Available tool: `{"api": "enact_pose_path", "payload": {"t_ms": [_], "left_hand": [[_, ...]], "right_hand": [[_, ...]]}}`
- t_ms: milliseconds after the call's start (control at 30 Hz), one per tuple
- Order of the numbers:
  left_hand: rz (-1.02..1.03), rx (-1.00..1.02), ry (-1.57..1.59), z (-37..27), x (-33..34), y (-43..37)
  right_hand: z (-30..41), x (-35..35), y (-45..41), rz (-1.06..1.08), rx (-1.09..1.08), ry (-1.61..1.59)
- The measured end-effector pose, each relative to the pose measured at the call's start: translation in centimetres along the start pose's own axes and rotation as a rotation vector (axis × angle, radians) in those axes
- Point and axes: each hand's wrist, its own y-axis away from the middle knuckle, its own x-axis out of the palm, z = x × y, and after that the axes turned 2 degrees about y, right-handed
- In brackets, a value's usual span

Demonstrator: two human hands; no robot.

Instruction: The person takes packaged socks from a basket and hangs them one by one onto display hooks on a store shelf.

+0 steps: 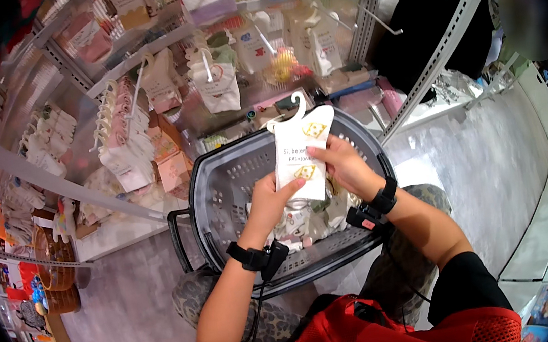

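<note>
Between both hands I hold a pair of white socks (296, 140) with yellow patterned patches and printed writing. A white plastic hook hanger sticks up from its top. My left hand (268, 199) grips the lower left edge, thumb across the front. On the right edge, higher up, sits my right hand (346, 162), its thumb on the front too. The socks are above a grey perforated shopping basket (224, 197) with a black rim, which stands between my knees. Several more packed socks (305, 223) lie in the bottom of the basket, partly hidden by my hands.
Display hooks ahead carry white and pink socks (125, 157) and other pairs (216, 86). A shelf upright (435, 51) slants down at right, beside black garments (419, 17). Orange boxes (172, 167) stand on the bottom shelf. Wicker baskets (57, 271) are at far left.
</note>
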Motion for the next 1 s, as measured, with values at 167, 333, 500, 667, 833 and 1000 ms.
{"api": "enact_pose_path", "payload": {"t_ms": [167, 333, 500, 667, 833, 1000], "left_hand": [[0.106, 0.022, 0.001, 1.5, -0.3, -0.7], [0.208, -0.097, -0.321, 0.6, 0.0, 0.2], [0.636, -0.122, -0.523, 0.5, 0.6, 1.2], [0.588, -0.160, -0.707, -1.0, 0.0, 1.8], [0.575, -0.086, -0.866, -2.3, 0.2, 2.3], [0.478, 0.023, -0.942, -1.0, -0.5, 2.8]], "right_hand": [[-0.8, -0.4, -0.5, -0.102, 0.001, -0.015], [0.2, -3.5, -2.7, -0.322, -0.173, -0.068], [2.8, -4.9, -8.5, -0.253, -0.419, 0.121], [5.6, -2.8, -15.5, -0.173, -0.494, 0.397], [4.6, -4.0, -21.7, -0.201, -0.407, 0.574], [3.0, -6.2, -27.9, -0.467, -0.503, 0.839]]}}
